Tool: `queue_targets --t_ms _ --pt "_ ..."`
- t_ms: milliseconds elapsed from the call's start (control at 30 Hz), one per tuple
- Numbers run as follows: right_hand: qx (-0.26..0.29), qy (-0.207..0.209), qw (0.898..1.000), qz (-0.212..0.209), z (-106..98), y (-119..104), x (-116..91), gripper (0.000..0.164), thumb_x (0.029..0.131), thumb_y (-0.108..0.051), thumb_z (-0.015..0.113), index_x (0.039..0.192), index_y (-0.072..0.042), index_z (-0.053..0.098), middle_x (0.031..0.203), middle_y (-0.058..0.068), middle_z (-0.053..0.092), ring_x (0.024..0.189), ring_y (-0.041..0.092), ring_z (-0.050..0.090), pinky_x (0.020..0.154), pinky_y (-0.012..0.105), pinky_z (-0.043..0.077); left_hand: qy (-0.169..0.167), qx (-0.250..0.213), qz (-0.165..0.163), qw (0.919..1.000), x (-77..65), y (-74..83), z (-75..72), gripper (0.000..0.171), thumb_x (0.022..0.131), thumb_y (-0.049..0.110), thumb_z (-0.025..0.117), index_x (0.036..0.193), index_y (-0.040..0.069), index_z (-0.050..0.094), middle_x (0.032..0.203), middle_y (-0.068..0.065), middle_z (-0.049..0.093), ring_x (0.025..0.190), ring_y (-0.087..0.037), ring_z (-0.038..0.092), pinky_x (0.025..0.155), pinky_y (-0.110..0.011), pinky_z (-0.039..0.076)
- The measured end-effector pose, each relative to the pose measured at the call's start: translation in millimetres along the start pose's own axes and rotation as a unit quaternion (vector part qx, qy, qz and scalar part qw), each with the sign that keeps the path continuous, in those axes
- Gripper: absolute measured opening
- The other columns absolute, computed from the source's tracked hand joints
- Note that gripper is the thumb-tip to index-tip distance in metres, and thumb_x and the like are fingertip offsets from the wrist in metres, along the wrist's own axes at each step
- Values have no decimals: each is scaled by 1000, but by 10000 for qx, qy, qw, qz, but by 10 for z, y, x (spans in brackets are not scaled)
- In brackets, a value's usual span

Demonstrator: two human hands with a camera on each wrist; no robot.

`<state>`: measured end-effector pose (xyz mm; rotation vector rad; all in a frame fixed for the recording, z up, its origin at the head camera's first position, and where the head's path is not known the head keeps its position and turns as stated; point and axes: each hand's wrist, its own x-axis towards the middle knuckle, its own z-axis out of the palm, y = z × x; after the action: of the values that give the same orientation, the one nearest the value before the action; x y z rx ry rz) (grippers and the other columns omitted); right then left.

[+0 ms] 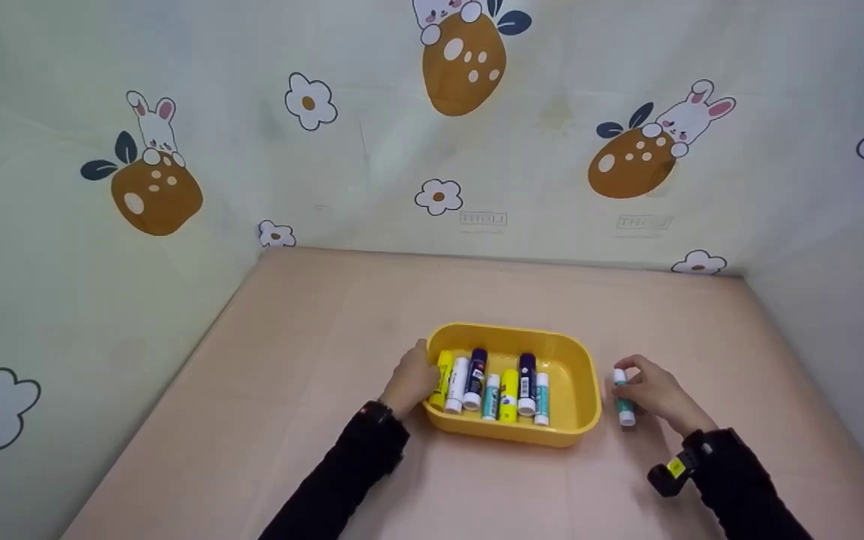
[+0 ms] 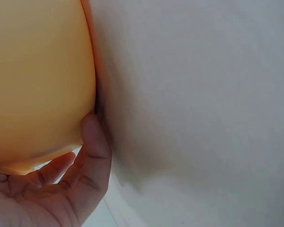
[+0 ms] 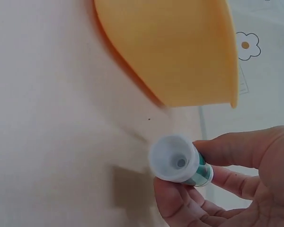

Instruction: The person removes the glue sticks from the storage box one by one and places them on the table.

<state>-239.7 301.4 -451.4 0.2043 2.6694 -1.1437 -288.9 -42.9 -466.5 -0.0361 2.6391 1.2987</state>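
A yellow plastic tray point(image 1: 574, 382) stands on the table with several glue sticks lying in it side by side, yellow, white, dark blue and teal-and-white. My left hand point(image 1: 411, 379) grips its left end; in the left wrist view the fingers point(image 2: 95, 137) curl around the tray wall point(image 2: 38, 85). To the right of the tray, my right hand point(image 1: 657, 391) pinches a teal-and-white glue stick point(image 1: 625, 409) between thumb and fingers. In the right wrist view the hollow white end of that glue stick point(image 3: 173, 158) faces the camera, apart from the tray point(image 3: 175, 52).
The table point(image 1: 312, 337) has a pale pinkish top. Cloth walls point(image 1: 372, 150) printed with rabbits, brown fruit and flowers enclose it at the back and on both sides. A yellow-marked black device point(image 1: 673, 474) is strapped to the right wrist.
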Motion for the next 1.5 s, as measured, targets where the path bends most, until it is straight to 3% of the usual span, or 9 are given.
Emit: queue_targets --t_ms 233,600,767,867,1100,1300,1500 --pt "-82 142 9998 107 62 106 65 47 88 -18 59 127 1 42 95 16 56 79 21 54 68 29 48 -44 -35 -76 10000 -13 -7 6 57 92 4 39 145 -4 20 146 -24 31 135 -32 31 112 -46 24" --pt "-149 129 9995 250 129 66 76 46 87 -14 58 127 2 42 87 12 51 74 21 51 62 26 46 -5 -66 26 10000 -1 -34 12 58 90 2 40 145 -5 21 145 -25 33 133 -32 35 111 -46 26" --pt "-322 140 9990 277 128 58 88 49 85 -15 60 127 3 42 93 16 53 79 22 52 67 28 47 126 165 250 9995 -7 -28 7 50 88 1 42 136 -8 34 128 -24 49 113 -28 51 102 -44 39" --pt "-371 130 9988 291 127 61 100 50 85 -16 60 127 3 42 97 17 54 82 24 52 69 29 48 189 225 303 9991 -20 -19 2 46 88 1 43 133 -8 38 121 -23 53 103 -27 53 97 -43 43" --pt "-502 39 9979 407 126 47 105 51 86 -16 60 129 3 41 107 23 52 89 27 51 76 34 49 89 202 127 9997 -22 -13 8 54 91 4 42 141 -8 26 139 -27 40 127 -33 41 108 -47 31" --pt "-561 -13 9977 383 107 12 90 56 86 -17 61 131 4 37 110 25 51 89 28 52 78 36 51 94 187 86 9997 -23 -1 12 52 91 4 41 140 -7 28 137 -26 42 127 -32 42 108 -47 31" --pt "-742 -22 9969 258 56 -35 51 58 87 -19 60 133 6 35 109 25 50 87 28 52 73 34 51 39 130 -92 9999 -29 24 5 56 92 5 39 144 -6 22 145 -24 33 135 -32 31 112 -45 24"
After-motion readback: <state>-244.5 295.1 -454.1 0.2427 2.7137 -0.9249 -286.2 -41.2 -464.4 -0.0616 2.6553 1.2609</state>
